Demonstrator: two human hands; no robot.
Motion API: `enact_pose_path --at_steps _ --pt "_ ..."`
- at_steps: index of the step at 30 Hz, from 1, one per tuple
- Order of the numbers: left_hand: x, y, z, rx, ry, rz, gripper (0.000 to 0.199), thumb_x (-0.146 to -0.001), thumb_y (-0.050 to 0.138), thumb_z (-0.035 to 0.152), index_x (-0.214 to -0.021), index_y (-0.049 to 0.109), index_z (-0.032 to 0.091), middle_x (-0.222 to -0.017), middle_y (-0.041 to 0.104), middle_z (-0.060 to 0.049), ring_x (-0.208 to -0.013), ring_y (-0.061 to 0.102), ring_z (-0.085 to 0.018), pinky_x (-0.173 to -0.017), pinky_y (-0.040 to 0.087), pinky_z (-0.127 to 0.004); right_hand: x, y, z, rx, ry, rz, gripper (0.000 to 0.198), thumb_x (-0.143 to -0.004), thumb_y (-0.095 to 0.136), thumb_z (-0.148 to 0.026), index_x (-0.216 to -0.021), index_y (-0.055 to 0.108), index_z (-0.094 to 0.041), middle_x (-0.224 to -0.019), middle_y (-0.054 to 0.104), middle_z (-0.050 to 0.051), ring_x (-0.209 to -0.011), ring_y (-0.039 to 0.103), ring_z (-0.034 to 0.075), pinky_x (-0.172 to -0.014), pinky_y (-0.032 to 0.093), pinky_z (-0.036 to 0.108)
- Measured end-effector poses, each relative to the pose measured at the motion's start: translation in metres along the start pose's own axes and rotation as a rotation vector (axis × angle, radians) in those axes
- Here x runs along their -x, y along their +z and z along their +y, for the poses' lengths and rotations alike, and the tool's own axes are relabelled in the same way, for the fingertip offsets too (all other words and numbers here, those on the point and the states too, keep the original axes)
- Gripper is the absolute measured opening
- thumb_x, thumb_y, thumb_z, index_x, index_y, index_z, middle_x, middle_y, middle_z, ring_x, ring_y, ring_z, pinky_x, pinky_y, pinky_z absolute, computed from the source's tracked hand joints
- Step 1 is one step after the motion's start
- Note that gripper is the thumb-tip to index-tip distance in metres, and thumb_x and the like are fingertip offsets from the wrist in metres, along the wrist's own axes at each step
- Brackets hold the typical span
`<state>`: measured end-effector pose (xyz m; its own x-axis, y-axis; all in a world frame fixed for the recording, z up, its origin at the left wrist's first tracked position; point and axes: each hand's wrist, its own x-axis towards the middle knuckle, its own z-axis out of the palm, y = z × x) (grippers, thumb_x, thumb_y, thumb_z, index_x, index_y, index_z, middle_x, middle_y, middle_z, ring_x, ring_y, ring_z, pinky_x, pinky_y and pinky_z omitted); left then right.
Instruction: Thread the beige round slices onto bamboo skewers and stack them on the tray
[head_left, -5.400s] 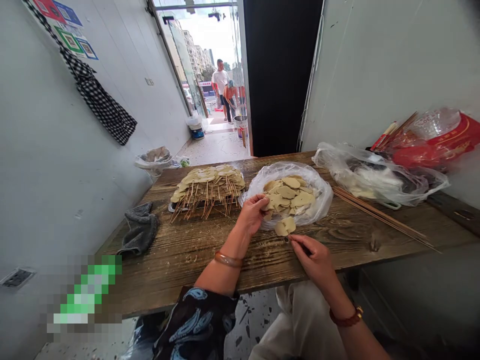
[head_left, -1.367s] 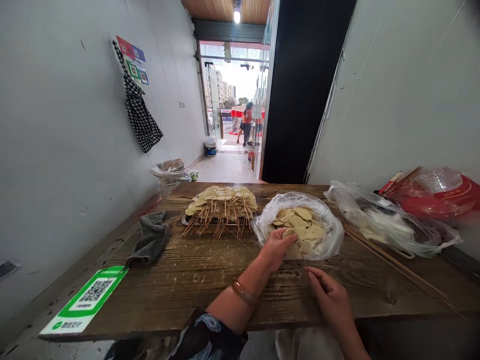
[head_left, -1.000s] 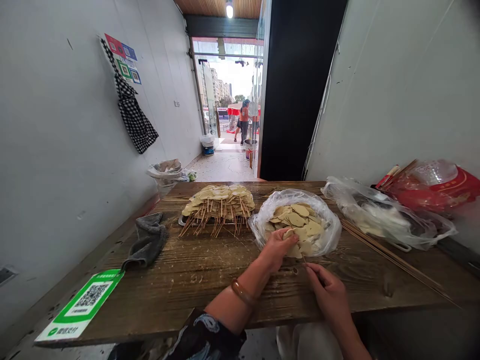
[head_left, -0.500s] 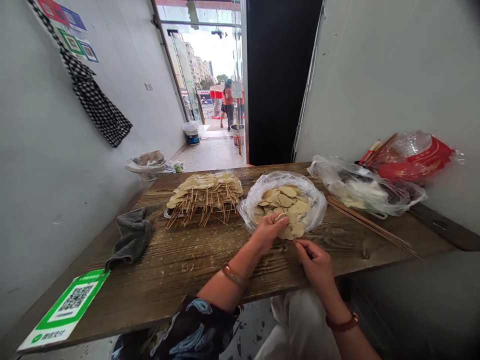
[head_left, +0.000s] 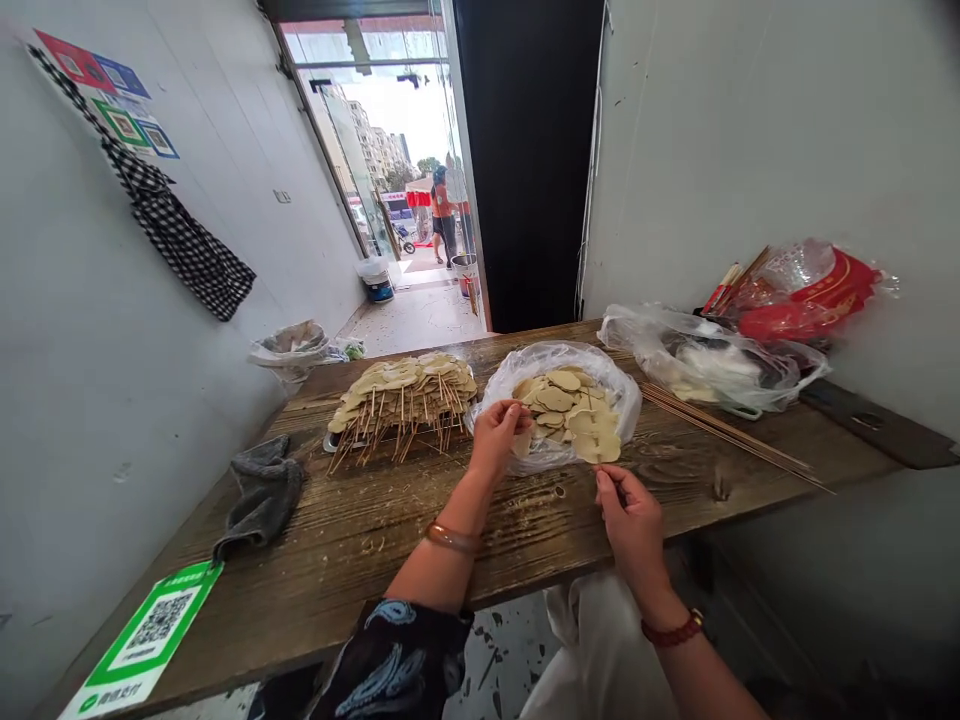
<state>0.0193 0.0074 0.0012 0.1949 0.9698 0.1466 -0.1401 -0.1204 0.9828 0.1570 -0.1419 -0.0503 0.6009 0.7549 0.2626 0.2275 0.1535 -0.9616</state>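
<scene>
A thin wooden skewer with pale yellow slices (head_left: 596,437) threaded on it is pinched at its lower end by my right hand (head_left: 630,510). The threaded slices overlap the front right of a clear plastic bag (head_left: 628,385), which is full of loose slices (head_left: 555,398) of the same kind. At the bag's left edge, my left hand (head_left: 495,438) has its fingers pressed together on a pale slice (head_left: 521,442), partly hidden by the hand. To the left, many skewered slices (head_left: 405,385) are stacked on a tray, sticks pointing towards me.
Bare skewers (head_left: 727,435) lie to the right of the bag. Behind them sit another plastic bag (head_left: 697,360) and a red package (head_left: 810,300). A grey cloth (head_left: 262,490) and a green QR card (head_left: 150,635) are at the table's left. People (head_left: 442,215) stand outside the doorway.
My left hand has left the threaded slices and moved left to the bag's edge. The skewer in my right hand now shows its slices uncovered. The view has shifted slightly.
</scene>
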Motion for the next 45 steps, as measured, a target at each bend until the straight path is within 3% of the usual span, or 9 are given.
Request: enact_pose_path --at_steps 4,10,17,25,36,42,45 --pt "-0.013 0.01 0.003 -0.491 0.171 -0.029 0.017 -0.079 0.056 0.027 -0.087 0.066 0.015 -0.079 0.069 -0.004 -0.072 0.061 -0.014 -0.068 0.047 -0.026 -0.001 -0.001 0.006 0.041 -0.02 -0.011 0.035 -0.084 0.053 -0.046 -0.093 0.069 -0.016 -0.073 0.067 0.005 -0.06 0.057 0.015 -0.056 0.044 0.024" --pt "-0.032 0.035 0.01 -1.128 0.388 -0.104 0.025 -0.081 0.05 0.02 -0.101 0.064 0.016 -0.104 0.066 -0.009 -0.1 0.056 -0.022 -0.091 0.041 -0.035 -0.002 0.0 0.012 0.048 -0.061 -0.024 0.035 -0.084 0.053 -0.046 -0.092 0.069 -0.016 -0.072 0.068 0.005 -0.061 0.059 0.016 -0.056 0.046 0.025" --pt "-0.047 0.051 0.002 -1.499 0.39 -0.229 0.023 -0.084 0.047 0.022 -0.1 0.061 0.015 -0.11 0.061 -0.011 -0.104 0.051 -0.025 -0.089 0.039 -0.038 -0.003 0.0 0.005 0.059 -0.083 -0.047 0.032 -0.086 0.05 -0.043 -0.091 0.068 -0.017 -0.082 0.07 0.007 -0.069 0.062 0.018 -0.063 0.047 0.027" --pt "-0.054 0.059 0.001 -1.636 0.36 -0.205 0.022 -0.083 0.052 0.027 -0.1 0.061 0.017 -0.111 0.056 -0.011 -0.105 0.048 -0.025 -0.086 0.038 -0.037 -0.004 0.002 0.008 0.041 -0.132 -0.042 0.028 -0.087 0.05 -0.04 -0.091 0.068 -0.018 -0.082 0.07 0.006 -0.07 0.062 0.017 -0.065 0.047 0.026" --pt "-0.054 0.062 0.001 -1.627 0.382 -0.153 0.023 -0.08 0.055 0.023 -0.103 0.056 0.019 -0.11 0.057 -0.01 -0.105 0.047 -0.025 -0.085 0.036 -0.037 -0.006 0.001 -0.001 0.055 -0.161 -0.035 0.028 -0.087 0.049 -0.038 -0.087 0.068 -0.018 -0.075 0.069 0.004 -0.065 0.061 0.015 -0.06 0.046 0.024" --pt "-0.053 0.063 0.006 -1.501 0.478 -0.13 0.01 -0.079 0.052 0.016 -0.084 0.06 0.019 -0.107 0.058 -0.009 -0.103 0.047 -0.024 -0.084 0.037 -0.036 -0.006 0.0 -0.002 0.05 -0.156 -0.035 0.028 -0.087 0.049 -0.039 -0.086 0.068 -0.019 -0.076 0.069 0.004 -0.066 0.061 0.016 -0.062 0.046 0.025" --pt "-0.052 0.058 0.01 -1.299 0.47 -0.128 0.006 -0.074 0.054 0.013 -0.073 0.057 0.018 -0.092 0.06 -0.007 -0.093 0.05 -0.02 -0.08 0.04 -0.032 -0.005 -0.001 -0.002 0.052 -0.147 -0.042 0.028 -0.087 0.049 -0.039 -0.088 0.068 -0.019 -0.077 0.07 0.004 -0.067 0.061 0.016 -0.063 0.046 0.025"
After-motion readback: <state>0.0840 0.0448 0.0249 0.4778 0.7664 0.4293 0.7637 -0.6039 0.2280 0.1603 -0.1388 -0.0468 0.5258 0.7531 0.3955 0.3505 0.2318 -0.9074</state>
